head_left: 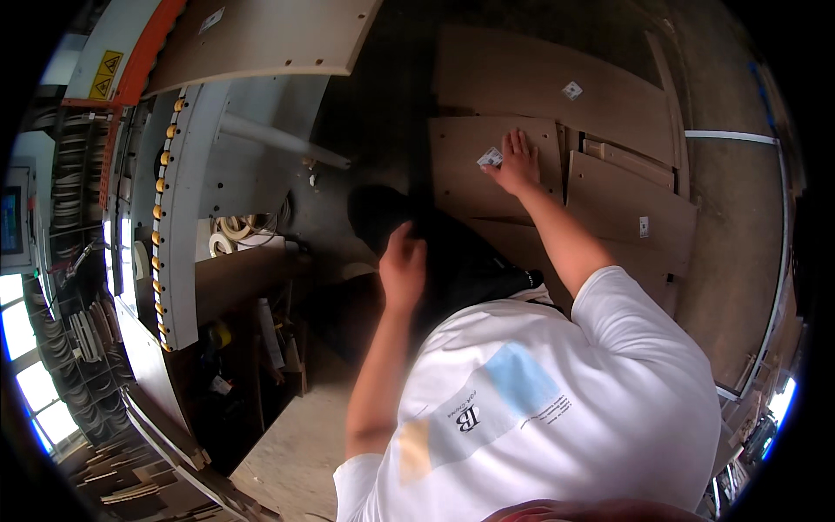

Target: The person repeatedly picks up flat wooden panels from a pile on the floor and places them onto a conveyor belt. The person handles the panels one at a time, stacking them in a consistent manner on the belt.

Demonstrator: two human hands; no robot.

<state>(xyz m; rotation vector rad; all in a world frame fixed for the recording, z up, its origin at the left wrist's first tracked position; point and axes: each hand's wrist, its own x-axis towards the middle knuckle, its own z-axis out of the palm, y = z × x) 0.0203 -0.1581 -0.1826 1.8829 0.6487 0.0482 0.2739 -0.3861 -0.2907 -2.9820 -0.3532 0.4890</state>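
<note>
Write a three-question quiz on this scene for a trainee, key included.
1. True or false: the left hand grips the flat brown rectangular board with a white label.
2. Which hand lies on that board?
3. On which side of the picture does the row of small round yellow rollers run? A) left B) right C) bottom

Key: 1. False. 2. The right hand. 3. A.
</note>
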